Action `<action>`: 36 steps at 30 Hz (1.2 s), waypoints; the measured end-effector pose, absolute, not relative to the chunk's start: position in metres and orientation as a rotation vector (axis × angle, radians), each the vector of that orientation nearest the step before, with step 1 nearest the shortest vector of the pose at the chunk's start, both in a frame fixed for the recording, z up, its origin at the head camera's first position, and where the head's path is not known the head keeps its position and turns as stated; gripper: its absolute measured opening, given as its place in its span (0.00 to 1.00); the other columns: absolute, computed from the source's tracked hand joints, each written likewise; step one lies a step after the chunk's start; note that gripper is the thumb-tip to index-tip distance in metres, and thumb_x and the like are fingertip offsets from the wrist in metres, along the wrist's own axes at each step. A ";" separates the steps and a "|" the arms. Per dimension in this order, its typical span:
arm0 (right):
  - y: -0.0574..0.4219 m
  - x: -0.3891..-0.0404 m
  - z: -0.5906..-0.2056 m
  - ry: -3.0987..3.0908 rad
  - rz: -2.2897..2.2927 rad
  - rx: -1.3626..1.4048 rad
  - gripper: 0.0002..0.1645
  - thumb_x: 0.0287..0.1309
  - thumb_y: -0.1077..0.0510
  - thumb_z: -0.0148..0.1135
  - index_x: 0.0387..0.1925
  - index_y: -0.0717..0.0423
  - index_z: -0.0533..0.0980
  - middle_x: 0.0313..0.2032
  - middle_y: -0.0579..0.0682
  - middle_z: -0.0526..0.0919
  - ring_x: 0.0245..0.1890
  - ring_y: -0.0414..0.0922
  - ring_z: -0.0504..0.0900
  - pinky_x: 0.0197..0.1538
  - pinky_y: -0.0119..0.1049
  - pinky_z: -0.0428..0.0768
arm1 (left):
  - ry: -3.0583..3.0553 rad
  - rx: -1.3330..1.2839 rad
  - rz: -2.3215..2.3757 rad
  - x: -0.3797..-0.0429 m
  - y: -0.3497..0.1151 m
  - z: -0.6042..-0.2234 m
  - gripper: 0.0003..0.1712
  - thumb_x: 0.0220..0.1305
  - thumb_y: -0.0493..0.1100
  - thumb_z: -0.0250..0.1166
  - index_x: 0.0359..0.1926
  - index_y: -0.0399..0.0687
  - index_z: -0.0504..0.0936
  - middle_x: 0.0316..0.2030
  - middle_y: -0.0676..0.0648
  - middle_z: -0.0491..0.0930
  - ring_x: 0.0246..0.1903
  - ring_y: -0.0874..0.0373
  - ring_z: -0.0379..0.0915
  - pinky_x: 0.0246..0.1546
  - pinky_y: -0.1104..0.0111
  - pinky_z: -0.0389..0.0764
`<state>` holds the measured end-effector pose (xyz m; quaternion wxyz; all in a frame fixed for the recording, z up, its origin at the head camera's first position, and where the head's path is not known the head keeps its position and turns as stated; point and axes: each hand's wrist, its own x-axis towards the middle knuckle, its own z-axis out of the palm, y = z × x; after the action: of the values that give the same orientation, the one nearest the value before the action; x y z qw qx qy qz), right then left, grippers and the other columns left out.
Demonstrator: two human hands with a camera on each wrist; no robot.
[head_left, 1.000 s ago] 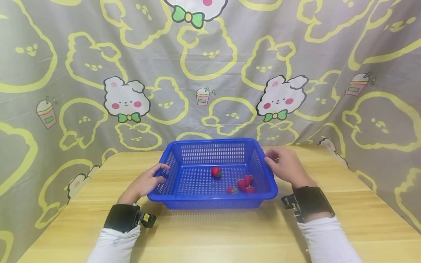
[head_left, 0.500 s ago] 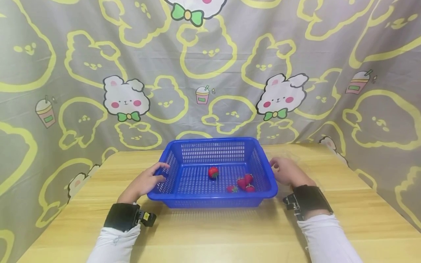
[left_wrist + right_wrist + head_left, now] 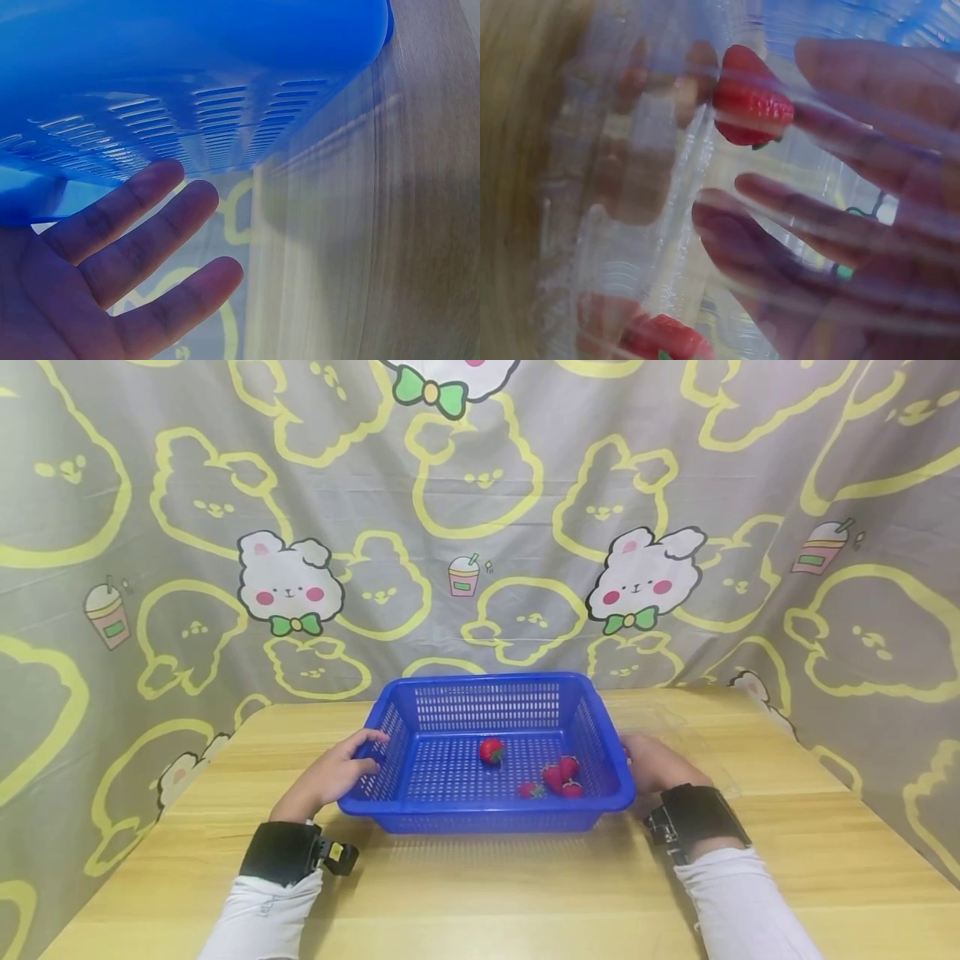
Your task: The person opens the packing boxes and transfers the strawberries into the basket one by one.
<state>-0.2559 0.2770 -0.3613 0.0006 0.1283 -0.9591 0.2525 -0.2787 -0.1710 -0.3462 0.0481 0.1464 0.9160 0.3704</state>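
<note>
My left hand point(image 3: 335, 775) holds the left rim of a blue plastic basket point(image 3: 480, 807), thumb and index finger over the edge. In the left wrist view, three fingers point(image 3: 169, 225) extend outside the slotted wall. One strawberry point(image 3: 491, 751) lies mid-basket; several more strawberries point(image 3: 553, 777) are bunched at the right front. My right hand point(image 3: 660, 764) is low beside the basket's right side, partly hidden by its rim. In the right wrist view, seen through clear plastic, its spread fingers surround a strawberry point(image 3: 751, 97); contact is hard to tell. Another strawberry point(image 3: 667, 339) lies lower in that view.
A transparent plastic container point(image 3: 678, 718), faint against the wood, is right of the basket around my right hand. The wooden table point(image 3: 480, 893) stretches in front. A patterned curtain point(image 3: 540, 635) hangs behind and at both sides.
My right hand has moved from beside the basket's right rim down into the clear container. The lone strawberry shifted slightly inside the basket. My left hand stays on the rim.
</note>
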 end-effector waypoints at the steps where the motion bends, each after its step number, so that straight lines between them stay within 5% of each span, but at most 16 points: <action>1: 0.277 -0.256 -0.362 -3.005 0.790 0.409 0.20 0.47 0.64 0.64 0.45 0.60 0.77 0.44 0.64 0.83 0.48 0.64 0.78 0.53 0.63 0.73 | 2.792 0.448 1.129 -0.279 -0.171 -0.346 0.24 0.63 0.37 0.49 0.62 0.46 0.66 0.65 0.27 0.60 0.58 0.25 0.60 0.50 0.30 0.67; 12: 0.277 -0.260 -0.367 -2.939 0.832 0.438 0.23 0.36 0.59 0.72 0.40 0.55 0.78 0.38 0.55 0.85 0.43 0.56 0.81 0.51 0.59 0.76 | 2.796 0.444 1.133 -0.278 -0.171 -0.347 0.24 0.64 0.37 0.49 0.62 0.47 0.66 0.65 0.27 0.60 0.58 0.25 0.60 0.49 0.30 0.67; 36: 0.275 -0.264 -0.375 -2.873 0.789 0.509 0.21 0.35 0.60 0.72 0.38 0.50 0.79 0.34 0.49 0.85 0.38 0.50 0.81 0.48 0.54 0.79 | 2.801 0.429 1.134 -0.278 -0.170 -0.347 0.24 0.63 0.37 0.50 0.62 0.48 0.66 0.65 0.27 0.61 0.59 0.25 0.60 0.50 0.29 0.65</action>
<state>-0.2639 0.2754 -0.3750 0.0594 0.1681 -0.9488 0.2606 -0.2777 -0.1699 -0.3474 0.0447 0.1404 0.9168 0.3711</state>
